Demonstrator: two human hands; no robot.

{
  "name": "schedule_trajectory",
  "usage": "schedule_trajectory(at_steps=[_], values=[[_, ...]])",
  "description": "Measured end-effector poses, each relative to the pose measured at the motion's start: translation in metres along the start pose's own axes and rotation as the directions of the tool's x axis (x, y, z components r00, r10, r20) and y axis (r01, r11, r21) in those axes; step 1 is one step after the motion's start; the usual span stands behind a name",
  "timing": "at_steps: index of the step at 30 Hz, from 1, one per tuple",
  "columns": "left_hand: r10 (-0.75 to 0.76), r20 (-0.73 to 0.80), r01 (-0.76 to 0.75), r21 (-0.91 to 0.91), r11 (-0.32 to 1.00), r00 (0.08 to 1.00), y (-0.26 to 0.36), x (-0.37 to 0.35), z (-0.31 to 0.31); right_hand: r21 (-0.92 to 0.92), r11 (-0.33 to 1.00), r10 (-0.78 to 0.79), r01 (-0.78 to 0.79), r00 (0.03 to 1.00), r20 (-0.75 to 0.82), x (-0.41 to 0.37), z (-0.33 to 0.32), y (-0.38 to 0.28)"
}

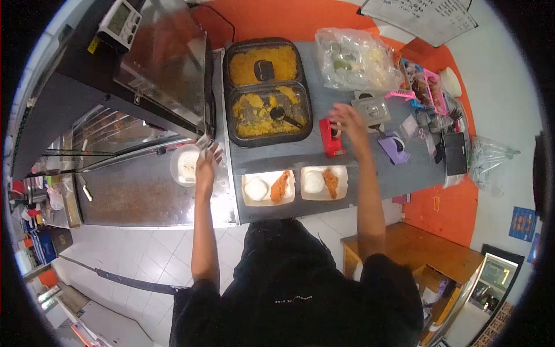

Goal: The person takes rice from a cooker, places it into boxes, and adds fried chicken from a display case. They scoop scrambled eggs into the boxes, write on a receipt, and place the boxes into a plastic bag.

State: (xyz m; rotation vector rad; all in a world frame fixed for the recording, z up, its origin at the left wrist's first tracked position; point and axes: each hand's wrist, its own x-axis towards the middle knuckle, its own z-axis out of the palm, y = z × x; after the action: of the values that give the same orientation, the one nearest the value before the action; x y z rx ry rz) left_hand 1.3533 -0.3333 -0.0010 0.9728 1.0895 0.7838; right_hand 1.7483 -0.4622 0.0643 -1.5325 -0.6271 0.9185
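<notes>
My left hand [207, 165] is closed at the right edge of the glass cabinet, its fingers around a small shiny metal piece that I cannot make out. Beside it stands a round clear tub [175, 169] with something white inside. Fingers apart, my right hand [350, 120] reaches over a red tape dispenser [332, 141] and holds nothing. Between my forearms, near the counter's front edge, sit two open paper boxes. The left box [260, 202] and the right box [334, 195] each contain a white rounded mound and a piece of fried chicken [279, 186].
Behind the boxes are two black trays [226, 107] of yellow food, the nearer with a black scoop [277, 113]. A clear plastic bag [358, 61], metal lid [373, 111] and purple tape dispenser [394, 149] lie right. The glass cabinet [167, 75] bounds the left side.
</notes>
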Motion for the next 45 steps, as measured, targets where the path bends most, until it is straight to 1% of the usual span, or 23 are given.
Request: schedule_trajectory(at_steps=[2,4,5,7,11,13,15,17,19,23,25,26,27,28,29,30,31,32,34,37,39,41,45], values=[[-0.008,-0.012,0.009,0.046,0.999,1.0,-0.054,0.06,-0.004,-0.181,0.981,0.073,-0.064,0.996,0.043,0.061,0.023,0.047],[-0.067,-0.01,0.068,0.143,0.987,0.998,-0.105,0.11,-0.015,-0.566,0.818,0.118,-0.101,0.993,-0.007,0.125,0.024,0.129],[-0.073,-0.047,0.079,0.156,0.985,0.996,-0.111,0.12,-0.009,-0.561,0.823,0.1,-0.087,0.995,-0.006,0.134,0.027,0.146],[-0.193,-0.097,0.187,-0.068,0.98,0.976,-0.103,0.118,0.007,-0.167,0.836,0.504,-0.522,0.852,-0.142,0.129,0.036,0.166],[-0.338,-0.047,0.341,0.075,0.937,0.94,-0.145,0.147,-0.013,-0.178,0.856,0.463,-0.485,0.873,-0.152,0.094,0.051,0.12],[-0.233,0.032,0.235,-0.144,0.961,0.972,-0.124,0.132,0.001,-0.169,0.773,0.589,-0.612,0.79,-0.169,0.088,0.052,0.101],[-0.258,-0.02,0.252,-0.149,0.956,0.966,-0.096,0.124,0.01,-0.092,0.802,0.58,-0.591,0.806,-0.122,0.105,0.032,0.133],[-0.155,0.001,0.153,-0.174,0.973,0.988,-0.074,0.112,0.01,-0.014,0.819,0.571,-0.573,0.818,-0.071,0.106,0.022,0.138],[-0.204,0.005,0.203,-0.126,0.971,0.979,-0.032,0.092,0.02,0.031,0.868,0.497,-0.496,0.867,-0.051,0.094,0.021,0.115],[-0.174,0.025,0.173,-0.3,0.938,0.984,-0.006,0.08,0.03,0.197,0.902,0.399,-0.383,0.916,-0.044,0.083,0.018,0.11],[-0.19,0.063,0.2,-0.38,0.903,0.98,0.004,0.08,0.031,0.167,0.986,0.04,-0.028,0.997,-0.069,0.055,0.031,0.078],[-0.169,0.11,0.2,-0.45,0.87,0.98,0.007,0.082,0.03,0.164,0.986,0.037,-0.025,0.997,-0.067,0.044,0.039,0.066],[-0.142,0.154,0.202,-0.519,0.83,0.978,0.013,0.082,0.029,-0.125,0.945,-0.31,0.301,0.949,-0.06,0.034,0.048,0.054],[-0.189,0.143,0.237,-0.555,0.797,0.972,0.056,0.063,0.047,-0.384,0.723,-0.607,0.575,0.793,0.046,0.025,0.056,0.043],[-0.188,0.141,0.234,-0.56,0.795,0.972,0.061,0.063,0.05,-0.384,0.721,-0.608,0.577,0.793,0.051,0.015,0.062,0.028],[-0.162,0.163,0.227,-0.561,0.796,0.973,0.064,0.065,0.051,-0.685,0.418,-0.691,0.596,0.699,0.186,0.006,0.066,0.013],[-0.135,0.188,0.22,-0.561,0.798,0.973,0.07,0.065,0.053,-0.854,0.033,-0.705,0.519,0.618,0.348,0.003,0.07,0.005],[-0.109,0.208,0.213,-0.589,0.779,0.972,0.075,0.065,0.056,-0.855,0.027,-0.709,0.519,0.612,0.349,0.009,0.074,0.004],[-0.099,0.208,0.209,-0.615,0.761,0.973,0.094,0.061,0.065,-0.799,-0.14,-0.776,0.584,0.437,0.455,0.03,0.083,-0.002],[-0.066,0.221,0.197,-0.645,0.739,0.973,0.093,0.064,0.06,-0.688,-0.241,-0.709,0.685,0.36,0.606,0.059,0.098,-0.048],[0.034,0.167,0.07,-0.578,0.813,0.985,0.093,0.063,0.062,-0.69,-0.218,-0.744,0.69,0.34,0.575,0.079,0.116,-0.085],[-0.038,0.217,0.161,-0.584,0.796,0.975,0.074,0.066,0.054,-0.713,-0.301,-0.767,0.633,0.283,0.576,0.112,0.131,-0.119],[-0.025,0.233,0.132,-0.454,0.881,0.972,0.057,0.052,0.047,-0.744,-0.203,-0.842,0.637,0.275,0.465,0.209,0.164,-0.193]])
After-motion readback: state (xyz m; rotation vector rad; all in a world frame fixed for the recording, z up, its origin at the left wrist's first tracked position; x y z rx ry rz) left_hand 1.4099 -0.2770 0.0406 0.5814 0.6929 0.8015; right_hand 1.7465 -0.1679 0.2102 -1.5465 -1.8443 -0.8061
